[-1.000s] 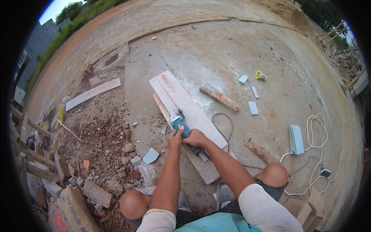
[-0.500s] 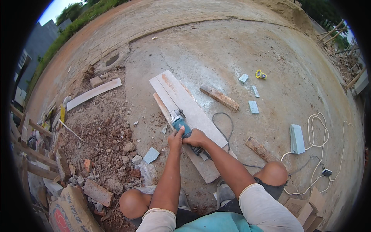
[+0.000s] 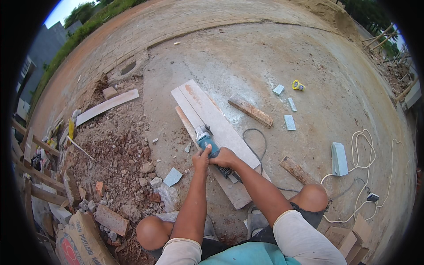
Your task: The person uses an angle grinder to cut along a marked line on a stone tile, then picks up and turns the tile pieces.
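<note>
A teal angle grinder rests over a long pale tile, its disc on a straight line that runs along the tile's length. My left hand is closed on the grinder's body from the left. From the right, my right hand grips the rear part of the same tool. Beneath the tile lies a board-like piece, showing at its near end and left edge. A dark power cord loops out to the right of the tile. The disc's lower edge is hidden.
Rubble and a cement bag lie on the left, near another pale strip. Two wood pieces, a timber block and a rough plank, lie right of the tile. Farther right are stacked blue-grey tiles and a white cable.
</note>
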Available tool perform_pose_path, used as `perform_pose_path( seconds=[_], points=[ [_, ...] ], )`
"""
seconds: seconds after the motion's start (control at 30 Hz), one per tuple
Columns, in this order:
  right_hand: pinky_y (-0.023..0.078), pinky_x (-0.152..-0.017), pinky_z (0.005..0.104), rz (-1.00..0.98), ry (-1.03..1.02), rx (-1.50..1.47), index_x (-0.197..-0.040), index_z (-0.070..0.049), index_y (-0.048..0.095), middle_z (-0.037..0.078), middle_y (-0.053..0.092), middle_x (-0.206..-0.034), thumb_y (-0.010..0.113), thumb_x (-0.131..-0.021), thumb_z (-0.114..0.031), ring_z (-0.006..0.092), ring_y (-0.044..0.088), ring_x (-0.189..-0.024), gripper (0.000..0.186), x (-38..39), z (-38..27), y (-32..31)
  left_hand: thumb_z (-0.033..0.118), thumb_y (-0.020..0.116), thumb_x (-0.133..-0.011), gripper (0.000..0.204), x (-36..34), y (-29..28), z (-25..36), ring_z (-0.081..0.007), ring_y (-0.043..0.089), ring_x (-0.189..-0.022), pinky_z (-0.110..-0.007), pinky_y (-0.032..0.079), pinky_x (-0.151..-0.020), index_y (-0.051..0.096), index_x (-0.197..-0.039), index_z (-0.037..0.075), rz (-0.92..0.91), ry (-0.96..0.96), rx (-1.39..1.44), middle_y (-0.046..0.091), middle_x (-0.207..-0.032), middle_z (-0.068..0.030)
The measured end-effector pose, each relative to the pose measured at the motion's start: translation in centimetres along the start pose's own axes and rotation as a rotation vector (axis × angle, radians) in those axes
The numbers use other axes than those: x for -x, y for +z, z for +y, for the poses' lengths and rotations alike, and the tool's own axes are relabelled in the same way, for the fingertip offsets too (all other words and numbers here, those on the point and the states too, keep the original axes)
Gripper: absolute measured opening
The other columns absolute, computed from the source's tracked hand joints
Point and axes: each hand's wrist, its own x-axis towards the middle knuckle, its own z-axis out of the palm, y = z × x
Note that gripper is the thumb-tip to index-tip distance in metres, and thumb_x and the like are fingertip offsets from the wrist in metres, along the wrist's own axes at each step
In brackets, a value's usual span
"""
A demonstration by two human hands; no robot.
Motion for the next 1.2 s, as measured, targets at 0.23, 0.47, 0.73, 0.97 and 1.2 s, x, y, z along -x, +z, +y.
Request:
perform_pose_path(
  seconds=[0.23, 0.47, 0.73, 0.97, 1.2],
  points=[
    [0.052, -0.077, 0.0374, -0.021, -0.005, 0.006, -0.093, 0.013, 0.066, 0.027, 0.067, -0.094, 0.075, -0.053, -0.056, 0.0349, 0.067, -0.091, 0.08, 0.5, 0.9, 0.0, 0.025, 0.075, -0.079, 0.043, 1.1, 0.3, -0.3, -0.0157, 0.063, -0.075, -0.027, 0.05, -0.068, 0.062, -0.102, -0.01, -0.017, 0.024, 0.012, 0.066, -0.091, -0.01],
    [0.051, -0.075, 0.0363, 0.012, 0.0, -0.016, -0.09, 0.012, 0.066, 0.026, 0.067, -0.09, 0.076, -0.052, -0.052, 0.0338, 0.067, -0.086, 0.075, 1.5, 1.0, 0.2, 0.026, 0.074, -0.081, 0.043, 1.9, 0.3, -0.5, -0.0156, 0.063, -0.076, -0.027, 0.05, -0.07, 0.062, -0.102, -0.009, -0.019, 0.01, -0.003, 0.065, -0.092, -0.0095],
    [0.051, -0.075, 0.0365, 0.007, 0.005, -0.014, -0.09, 0.012, 0.066, 0.026, 0.067, -0.09, 0.076, -0.053, -0.051, 0.034, 0.067, -0.087, 0.074, 1.5, 1.2, 0.3, 0.024, 0.074, -0.081, 0.043, 2.1, 0.4, -0.5, -0.0154, 0.062, -0.079, -0.027, 0.05, -0.071, 0.062, -0.105, -0.01, -0.016, 0.011, 0.019, 0.065, -0.092, -0.0096],
    [0.052, -0.074, 0.0367, 0.009, 0.003, -0.011, -0.09, 0.013, 0.066, 0.027, 0.067, -0.089, 0.076, -0.053, -0.052, 0.0346, 0.067, -0.086, 0.075, 1.5, 1.2, 0.3, 0.026, 0.074, -0.08, 0.043, 2.0, 0.4, -0.6, -0.0161, 0.063, -0.077, -0.027, 0.05, -0.069, 0.062, -0.103, -0.009, -0.013, 0.0, 0.002, 0.066, -0.093, -0.0101],
    [0.052, -0.076, 0.0371, -0.001, 0.009, -0.003, -0.091, 0.013, 0.066, 0.027, 0.066, -0.092, 0.076, -0.053, -0.053, 0.0343, 0.067, -0.088, 0.077, 1.4, 1.3, 0.3, 0.026, 0.074, -0.08, 0.042, 1.6, 0.2, -0.9, -0.0161, 0.064, -0.076, -0.028, 0.05, -0.07, 0.063, -0.102, -0.009, -0.006, 0.005, -0.015, 0.066, -0.092, -0.0101]
  ],
)
